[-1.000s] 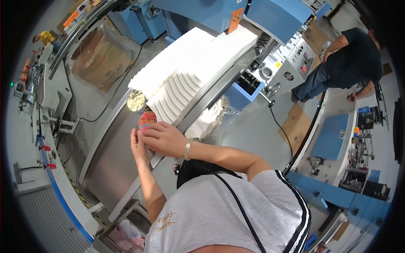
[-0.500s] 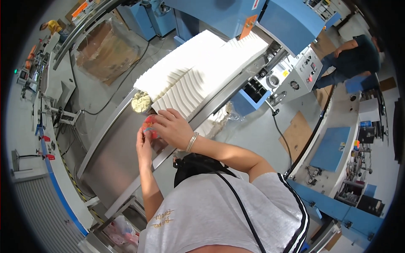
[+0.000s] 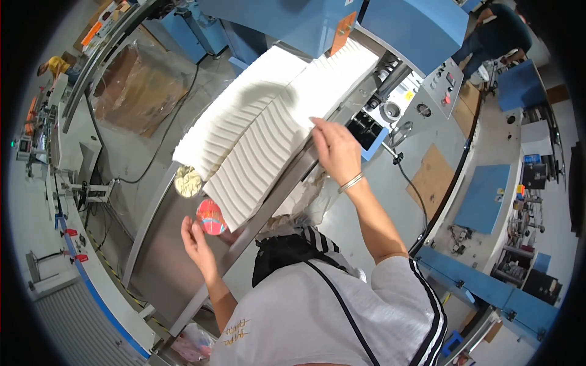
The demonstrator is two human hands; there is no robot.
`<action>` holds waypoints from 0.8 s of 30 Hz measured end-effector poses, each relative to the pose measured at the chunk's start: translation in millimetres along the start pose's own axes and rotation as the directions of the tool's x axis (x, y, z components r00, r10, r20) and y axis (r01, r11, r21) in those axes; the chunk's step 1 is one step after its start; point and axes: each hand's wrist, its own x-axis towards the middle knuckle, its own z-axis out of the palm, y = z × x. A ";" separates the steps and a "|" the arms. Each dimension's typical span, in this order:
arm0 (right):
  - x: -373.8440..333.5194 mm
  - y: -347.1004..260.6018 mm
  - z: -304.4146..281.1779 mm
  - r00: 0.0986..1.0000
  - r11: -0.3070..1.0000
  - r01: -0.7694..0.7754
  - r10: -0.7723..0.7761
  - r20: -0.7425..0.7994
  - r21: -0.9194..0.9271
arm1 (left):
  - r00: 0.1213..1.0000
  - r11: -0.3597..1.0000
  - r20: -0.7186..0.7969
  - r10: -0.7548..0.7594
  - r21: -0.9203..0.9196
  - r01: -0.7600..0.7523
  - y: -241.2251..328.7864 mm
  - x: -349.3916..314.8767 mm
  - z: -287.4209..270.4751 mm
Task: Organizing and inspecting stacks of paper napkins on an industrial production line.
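Observation:
Two side-by-side rows of white, ridged, thin pieces (image 3: 253, 168) lie packed along a metal table (image 3: 165, 244). At the near end of the right row is a round pink-red thing (image 3: 211, 216) with blue and orange markings. My left hand (image 3: 198, 247) is just beside it, fingers apart, holding nothing. A round, pale yellow, crumpled-looking thing (image 3: 188, 182) is at the near end of the left row. Farther along, my right hand (image 3: 337, 149) is at the right edge of the white pieces, fingers stretched out; whether they touch is hard to tell.
Blue machine housings (image 3: 415, 30) stand at the far end, with an orange plate (image 3: 343, 32) hanging over the rows. A control panel (image 3: 436, 88) is at the right. Farther right, a person (image 3: 503, 30) is near another bench. Plastic-covered cardboard (image 3: 137, 88) lies on the floor at left.
My right hand has left the round pink-red thing and moved right and farther along the row. My left hand has drawn back slightly from it. The view has shifted a little.

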 end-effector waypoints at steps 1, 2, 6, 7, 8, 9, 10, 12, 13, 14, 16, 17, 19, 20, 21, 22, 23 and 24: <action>4.7 10.0 -0.9 0.999 0.999 -0.044 0.045 0.018 -0.025 | 1.000 1.000 -0.015 0.009 -0.017 -0.009 -3.4 -2.0 -2.3; 8.6 17.7 -1.9 0.994 0.994 -0.103 0.104 0.033 -0.045 | 1.000 0.999 -0.027 0.015 -0.037 -0.016 -8.2 -3.2 -3.2; 27.7 28.7 -0.1 0.970 0.971 -0.225 0.231 0.073 -0.076 | 1.000 0.997 -0.015 -0.012 -0.075 0.010 -21.5 -3.3 -4.7; 30.8 28.7 1.0 0.960 0.964 -0.252 0.261 0.101 -0.089 | 1.000 0.997 -0.016 -0.017 -0.070 0.016 -22.3 -3.8 -4.6; 31.8 30.8 3.2 0.959 0.963 -0.254 0.263 0.105 -0.091 | 1.000 0.997 -0.019 -0.005 -0.073 0.004 -23.3 -3.9 -3.4; 32.4 32.8 5.2 0.960 0.964 -0.234 0.250 0.129 -0.129 | 1.000 0.997 -0.023 0.007 -0.076 -0.009 -23.4 -3.9 -1.5; 33.0 34.8 6.4 0.960 0.963 -0.212 0.237 0.152 -0.166 | 1.000 0.997 -0.022 0.002 -0.075 -0.004 -21.8 -4.2 0.4; 33.9 35.2 6.2 0.957 0.964 -0.200 0.230 0.174 -0.174 | 1.000 0.999 -0.018 0.007 -0.049 -0.008 -16.2 -5.7 3.9; 34.1 35.0 5.5 0.956 0.965 -0.190 0.224 0.191 -0.181 | 1.000 0.999 -0.020 0.004 -0.048 -0.005 -16.8 -5.8 5.0; 34.4 34.9 5.0 0.955 0.965 -0.190 0.224 0.194 -0.182 | 1.000 0.999 -0.025 0.016 -0.034 -0.017 -17.3 -5.5 5.1; 34.8 35.5 4.1 0.963 0.972 -0.153 0.187 0.192 -0.176 | 0.999 0.999 -0.030 0.025 -0.020 -0.026 -18.0 -5.7 5.2; 34.4 36.3 4.1 0.963 0.972 -0.153 0.187 0.195 -0.177 | 1.000 0.999 -0.027 0.016 -0.034 -0.017 -18.3 -6.4 5.1; 34.0 38.3 4.2 0.974 0.979 -0.119 0.147 0.172 -0.163 | 1.000 0.999 -0.025 0.004 -0.048 -0.005 -17.9 -7.2 7.1; 34.3 38.9 4.3 0.974 0.979 -0.118 0.147 0.175 -0.164 | 1.000 0.999 -0.029 0.001 -0.035 -0.002 -16.6 -7.5 8.2; 34.8 39.4 4.3 0.974 0.982 -0.127 0.150 0.168 -0.138 | 0.999 1.000 -0.033 -0.001 -0.021 0.000 -15.1 -7.8 9.3; 35.3 39.5 4.4 0.975 0.984 -0.136 0.153 0.162 -0.111 | 0.999 1.000 -0.034 -0.004 -0.021 0.003 -12.9 -8.0 10.7; 36.8 39.1 4.3 0.975 0.985 -0.135 0.152 0.165 -0.112 | 1.000 1.000 -0.025 -0.002 -0.030 0.001 -10.2 -8.0 12.2; 39.3 38.6 3.5 0.966 0.979 -0.172 0.189 0.179 -0.109 | 1.000 0.999 -0.016 0.000 -0.040 -0.001 -8.4 -8.0 13.7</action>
